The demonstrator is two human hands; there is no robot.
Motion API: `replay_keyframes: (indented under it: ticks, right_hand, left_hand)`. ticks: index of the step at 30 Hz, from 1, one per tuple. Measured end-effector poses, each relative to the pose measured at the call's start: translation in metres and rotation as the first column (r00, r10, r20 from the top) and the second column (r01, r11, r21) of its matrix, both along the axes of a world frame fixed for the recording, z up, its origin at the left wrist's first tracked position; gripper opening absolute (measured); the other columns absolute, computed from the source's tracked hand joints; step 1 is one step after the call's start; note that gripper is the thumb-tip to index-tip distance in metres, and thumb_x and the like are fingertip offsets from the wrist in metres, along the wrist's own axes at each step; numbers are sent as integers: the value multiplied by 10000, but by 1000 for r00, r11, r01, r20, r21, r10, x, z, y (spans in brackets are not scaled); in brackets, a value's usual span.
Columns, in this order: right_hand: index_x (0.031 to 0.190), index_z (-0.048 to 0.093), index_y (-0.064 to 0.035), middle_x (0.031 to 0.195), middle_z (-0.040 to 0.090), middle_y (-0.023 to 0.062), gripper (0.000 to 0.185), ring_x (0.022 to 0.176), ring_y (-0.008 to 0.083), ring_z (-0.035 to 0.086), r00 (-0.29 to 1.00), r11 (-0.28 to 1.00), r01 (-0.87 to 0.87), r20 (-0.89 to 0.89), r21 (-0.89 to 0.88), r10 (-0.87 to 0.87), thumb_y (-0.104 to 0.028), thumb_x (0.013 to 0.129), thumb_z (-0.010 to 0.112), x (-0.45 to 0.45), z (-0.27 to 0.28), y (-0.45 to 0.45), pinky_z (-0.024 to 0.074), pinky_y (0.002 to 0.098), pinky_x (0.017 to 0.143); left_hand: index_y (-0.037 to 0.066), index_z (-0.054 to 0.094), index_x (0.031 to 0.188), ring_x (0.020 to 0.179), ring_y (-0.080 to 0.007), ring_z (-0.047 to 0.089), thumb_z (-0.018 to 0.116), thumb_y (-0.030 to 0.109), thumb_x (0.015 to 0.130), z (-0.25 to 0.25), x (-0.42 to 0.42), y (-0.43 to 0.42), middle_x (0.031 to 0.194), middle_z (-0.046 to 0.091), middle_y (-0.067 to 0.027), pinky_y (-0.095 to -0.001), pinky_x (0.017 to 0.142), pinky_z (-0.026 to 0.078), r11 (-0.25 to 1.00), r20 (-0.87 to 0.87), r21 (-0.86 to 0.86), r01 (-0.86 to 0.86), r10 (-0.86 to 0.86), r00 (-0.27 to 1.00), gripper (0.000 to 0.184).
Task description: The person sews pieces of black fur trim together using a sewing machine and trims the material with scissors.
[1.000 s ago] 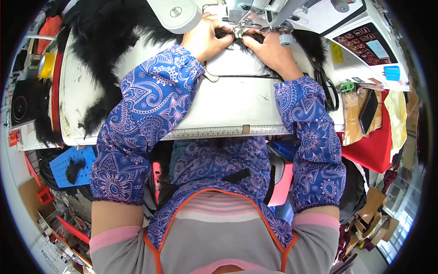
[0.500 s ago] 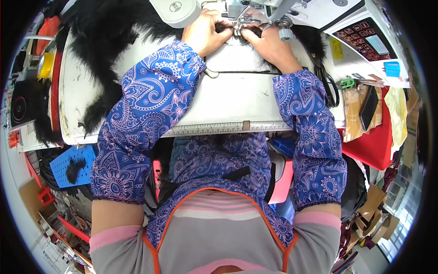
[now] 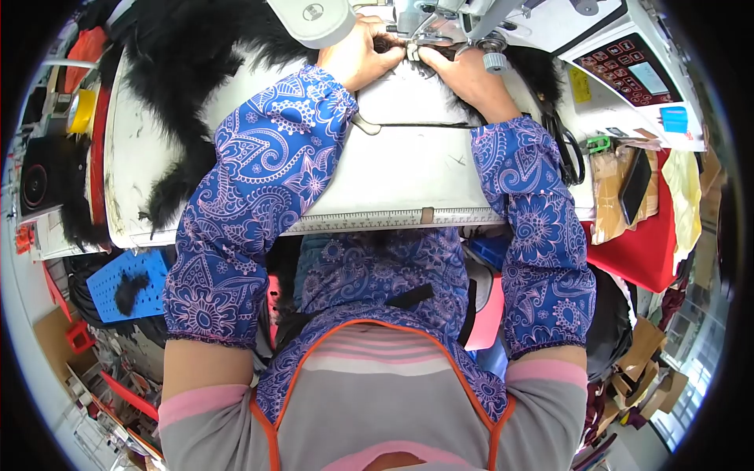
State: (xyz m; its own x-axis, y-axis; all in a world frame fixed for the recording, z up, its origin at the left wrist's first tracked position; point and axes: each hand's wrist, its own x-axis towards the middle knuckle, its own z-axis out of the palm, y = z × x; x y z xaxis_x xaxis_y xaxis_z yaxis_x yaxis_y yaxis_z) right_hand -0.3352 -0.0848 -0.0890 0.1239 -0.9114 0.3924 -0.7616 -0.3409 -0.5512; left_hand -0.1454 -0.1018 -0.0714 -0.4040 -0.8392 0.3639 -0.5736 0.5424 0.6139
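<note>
Left of hands (image 3: 353, 59), basket (image 3: 104, 296) with fluff (image 3: 131, 293)

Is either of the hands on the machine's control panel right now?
No, the left hand and right hand flank the presser foot, apart from the control panel.

Both arms out ahead of the torso (image 3: 385, 400), hands close together but apart, thumbs turned in at each other. Left hand (image 3: 351, 59): back up, bent inward, left thumb (image 3: 385, 60) pointing across to the right hand (image 3: 470, 77), far fingers partly hidden. Right hand: back up, angled inward, right thumb (image 3: 433, 60) aimed at the left one, other fingers mostly hidden. Grip can't be read on either. Right wrist (image 3: 501, 111) bare; left forearm (image 3: 271, 149) slants inward up to its hand, right forearm (image 3: 530, 188) runs straighter. Both elbows bent, wide of and behind the hands.
</note>
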Motion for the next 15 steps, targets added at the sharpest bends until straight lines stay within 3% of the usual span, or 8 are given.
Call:
replay_keyframes:
  ticks: [2,4,6,8,9,11,12,15]
  right_hand:
    - [801,657,-34,800,647,170,318,765,338,610,1000,1000,3,-22,31,-3,-338,713,627,-3,-6,-2,480,404,704]
    - [841,642,-35,785,637,173,308,757,341,603,993,1000,7,-118,7,-6,-323,738,615,-3,16,17,471,414,686]
    - [882,626,-35,771,627,175,299,748,343,596,977,1000,4,-215,-20,-8,-308,763,602,-3,45,41,463,423,668]
    - [1057,545,-29,820,615,170,302,740,316,583,919,968,-10,-378,252,108,-241,843,568,-4,65,66,451,368,651]
    - [1057,545,-29,820,615,170,302,740,316,583,920,968,-17,-376,250,113,-241,843,568,-5,68,76,451,368,651]
    - [1039,530,-19,720,571,120,252,636,253,550,984,921,-129,-68,368,165,-183,849,556,-10,72,93,420,335,594]
    - [1039,530,-19,720,571,120,252,636,253,550,983,921,-136,-66,364,171,-183,849,556,-14,72,99,420,335,594]
    - [1038,525,1,670,493,24,216,635,100,474,984,830,-174,135,530,120,-135,869,519,-25,81,121,388,239,598]
  left_hand:
    - [37,680,846,749,-237,609,704,185,700,-1,0,0,815,620,-121,-305,690,479,998,-18,-53,31,-32,999,209]
    - [41,681,844,754,-233,599,705,168,697,-2,2,0,818,617,-115,-302,689,478,994,-5,-102,25,-25,1000,195]
    - [36,669,831,780,-222,583,701,131,700,-1,10,0,804,614,-103,-303,708,471,994,-10,-20,105,-105,994,165]
    - [19,624,821,816,-199,564,660,54,729,-4,26,1,779,593,-79,-294,738,450,971,-28,-84,223,-226,974,105]
    - [15,614,835,813,-202,563,646,41,739,-4,35,3,789,586,-79,-290,735,448,968,-45,-61,244,-247,968,105]
    - [10,587,878,794,-217,565,607,8,761,1,51,9,817,570,-83,-287,725,448,969,-68,-40,244,-246,967,118]
    - [17,586,890,782,-215,575,606,11,767,-1,60,8,826,577,-103,-291,713,453,971,-18,-88,221,-223,975,125]
    - [34,576,865,758,-307,585,622,45,753,13,97,9,809,585,-132,-351,682,478,970,184,-211,120,-81,980,122]
